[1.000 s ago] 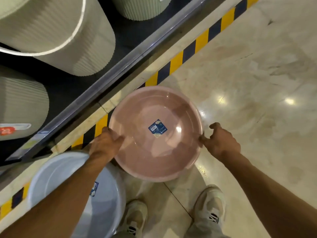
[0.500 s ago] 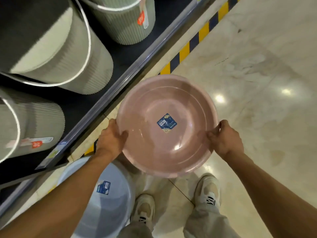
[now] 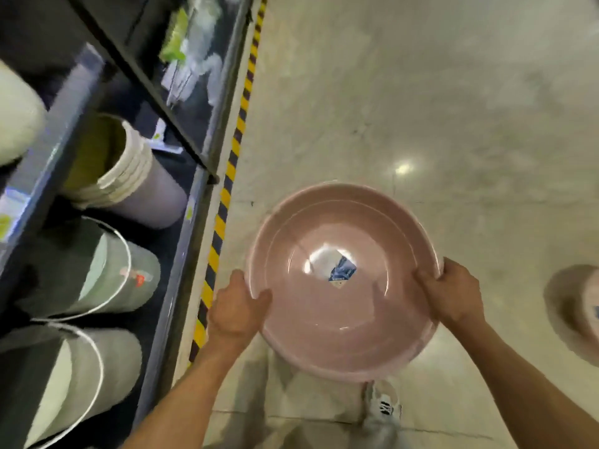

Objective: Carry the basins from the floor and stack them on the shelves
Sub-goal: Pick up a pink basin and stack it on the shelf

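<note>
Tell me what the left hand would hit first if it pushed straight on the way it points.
The left hand points up-frame along the pink basin rim; beyond lies only floor beside the hazard tape. Likely free, though depth is unclear.

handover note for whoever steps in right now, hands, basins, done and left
Left hand: shut on the near-left rim of the pink basin.
Right hand: shut on the same basin's right rim.
The pink basin is lifted off the floor, open side up, sticker inside, held over the floor just right of the striped floor tape and the shelves.
Another pink basin sits on the floor at the right edge of view.
Done: one basin picked up.
Left: set it on the shelves, then fetch and stack the one on the floor. The shelf levels in view hold buckets; no free basin spot is visible.
</note>
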The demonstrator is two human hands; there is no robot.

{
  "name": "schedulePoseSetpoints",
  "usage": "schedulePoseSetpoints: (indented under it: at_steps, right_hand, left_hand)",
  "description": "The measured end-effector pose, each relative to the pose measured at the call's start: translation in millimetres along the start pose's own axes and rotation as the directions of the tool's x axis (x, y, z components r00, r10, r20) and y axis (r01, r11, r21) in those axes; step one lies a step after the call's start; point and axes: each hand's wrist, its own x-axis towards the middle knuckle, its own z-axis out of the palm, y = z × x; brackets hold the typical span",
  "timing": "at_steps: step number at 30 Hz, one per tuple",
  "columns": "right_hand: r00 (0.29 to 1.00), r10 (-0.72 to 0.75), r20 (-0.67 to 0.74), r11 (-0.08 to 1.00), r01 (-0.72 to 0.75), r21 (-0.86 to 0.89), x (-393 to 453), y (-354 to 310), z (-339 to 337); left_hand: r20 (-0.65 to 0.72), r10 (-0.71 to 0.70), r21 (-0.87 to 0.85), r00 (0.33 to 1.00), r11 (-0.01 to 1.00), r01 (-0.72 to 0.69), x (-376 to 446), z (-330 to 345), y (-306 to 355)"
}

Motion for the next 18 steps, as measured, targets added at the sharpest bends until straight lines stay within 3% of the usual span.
schedulePoseSetpoints:
  at_steps: [4,9,18]
  right_hand:
    - [0.966,0.183,-0.183,0.979,-0.162,0.126,20,74,-124]
    - [0.876,0.361,-0.321,0.928,-0.303,0.216,41,189,-256]
    - [0.638,0.646,-0.419,0.763,-0.516,0.390,18,363,-394]
  left_hand:
    - [0.096,0.246,0.050,0.964,0.967,-0.252,-32,40,149]
    - [0.226,0.439,0.130,0.870,0.871,-0.473,-80,126,320]
    - [0.439,0.652,0.175,0.618,0.612,-0.771,-187,273,527]
